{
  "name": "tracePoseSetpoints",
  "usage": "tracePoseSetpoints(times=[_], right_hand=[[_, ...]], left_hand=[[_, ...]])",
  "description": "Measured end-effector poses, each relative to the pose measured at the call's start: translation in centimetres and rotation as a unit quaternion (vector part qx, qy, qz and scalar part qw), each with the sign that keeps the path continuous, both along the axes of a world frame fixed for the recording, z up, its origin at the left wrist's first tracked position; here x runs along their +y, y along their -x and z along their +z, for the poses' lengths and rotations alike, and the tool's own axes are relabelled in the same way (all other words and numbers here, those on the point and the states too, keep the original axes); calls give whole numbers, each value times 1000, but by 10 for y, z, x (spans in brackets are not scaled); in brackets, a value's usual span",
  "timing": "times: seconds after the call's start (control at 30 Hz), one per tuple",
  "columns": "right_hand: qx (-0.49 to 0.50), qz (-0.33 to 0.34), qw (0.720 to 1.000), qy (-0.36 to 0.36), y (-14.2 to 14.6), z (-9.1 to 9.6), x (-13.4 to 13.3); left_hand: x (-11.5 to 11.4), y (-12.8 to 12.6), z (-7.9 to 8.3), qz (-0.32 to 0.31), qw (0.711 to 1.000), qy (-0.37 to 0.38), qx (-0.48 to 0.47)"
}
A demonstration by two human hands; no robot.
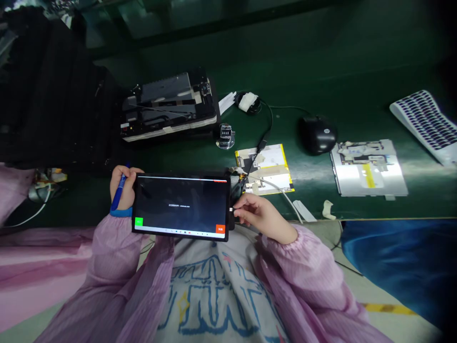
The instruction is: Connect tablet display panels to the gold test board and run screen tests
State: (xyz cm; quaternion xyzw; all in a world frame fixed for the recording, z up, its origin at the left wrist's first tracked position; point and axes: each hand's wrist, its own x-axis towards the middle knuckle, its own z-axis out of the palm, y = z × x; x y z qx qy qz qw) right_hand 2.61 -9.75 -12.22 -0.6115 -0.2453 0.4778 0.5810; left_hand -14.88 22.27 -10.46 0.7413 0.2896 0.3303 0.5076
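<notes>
I hold a dark tablet (182,206) with its screen lit, a green button at its lower left and an orange one at its lower right. My left hand (121,188) grips the tablet's left edge and also holds a blue pen (119,193). At the tablet's right edge my right hand (257,213) is closed in a pinch on a cable plug (233,209). A white cable (282,190) runs from there up over the bench.
On the green bench lie an opened tablet chassis (169,107), a small metal tally counter (225,136), a yellow-edged board (266,169), a black mouse (317,134), a silver back cover (367,167) and a sheet of labels (424,121). A blue bin (400,262) stands at lower right.
</notes>
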Motion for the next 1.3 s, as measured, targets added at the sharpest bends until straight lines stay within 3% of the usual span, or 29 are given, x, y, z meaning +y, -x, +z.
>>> tracePoseSetpoints(times=[0.4,1.3], right_hand=[[-13,41,999,26,-3,2,1],[-12,11,1000,-27,-5,0,2]], left_hand=[[1,-2,0,3,1000,10,-12],[-1,-15,5,16,999,-3,-42]])
